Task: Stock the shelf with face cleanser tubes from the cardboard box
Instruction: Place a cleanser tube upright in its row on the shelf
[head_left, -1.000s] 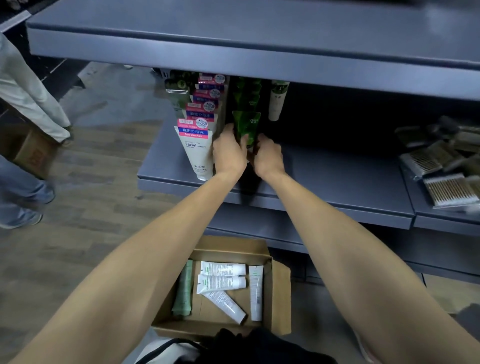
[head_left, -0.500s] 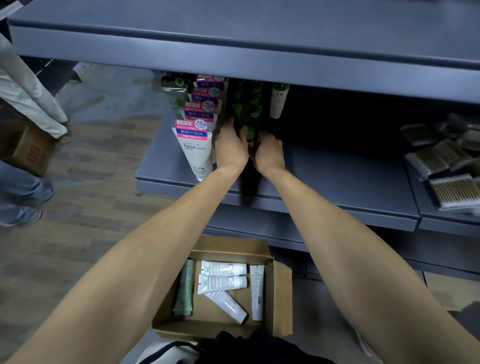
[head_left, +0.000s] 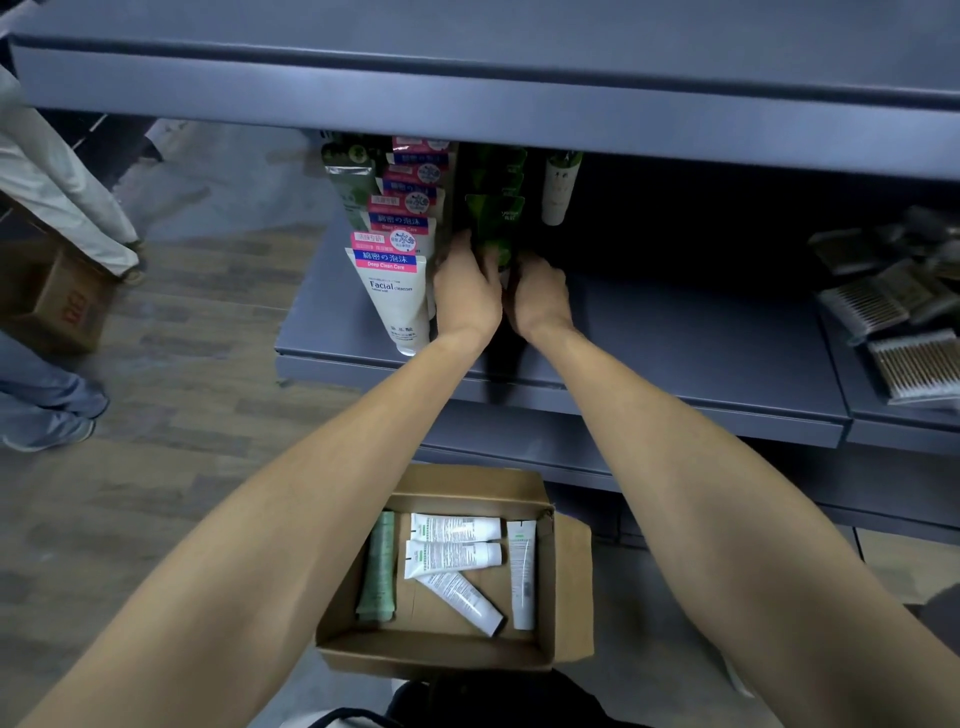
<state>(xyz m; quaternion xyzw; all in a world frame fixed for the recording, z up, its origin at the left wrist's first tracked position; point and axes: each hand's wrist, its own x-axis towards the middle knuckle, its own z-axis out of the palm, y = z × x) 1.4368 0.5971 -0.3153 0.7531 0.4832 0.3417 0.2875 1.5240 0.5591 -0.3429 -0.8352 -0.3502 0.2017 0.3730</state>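
Observation:
A row of dark green tubes (head_left: 494, 218) stands on the blue-grey shelf (head_left: 675, 353). My left hand (head_left: 467, 291) and my right hand (head_left: 537, 293) close around the front green tube from both sides, low on its body. To the left stands a row of white facial cleanser tubes (head_left: 395, 296) with pink and blue labels. On the floor below sits an open cardboard box (head_left: 550, 587) holding several white tubes (head_left: 454, 558) and one pale green tube (head_left: 378, 569), all lying flat.
An upper shelf (head_left: 467, 98) overhangs the tubes. A single white tube (head_left: 558, 189) stands further back right. Cotton swab packs (head_left: 904, 322) lie at the right. A person's legs (head_left: 57, 218) and a cardboard box (head_left: 52, 306) stand at the left on the wooden floor.
Both hands have pushed the front green tube a little deeper into the shelf and now sit lower around it. The view has shifted slightly.

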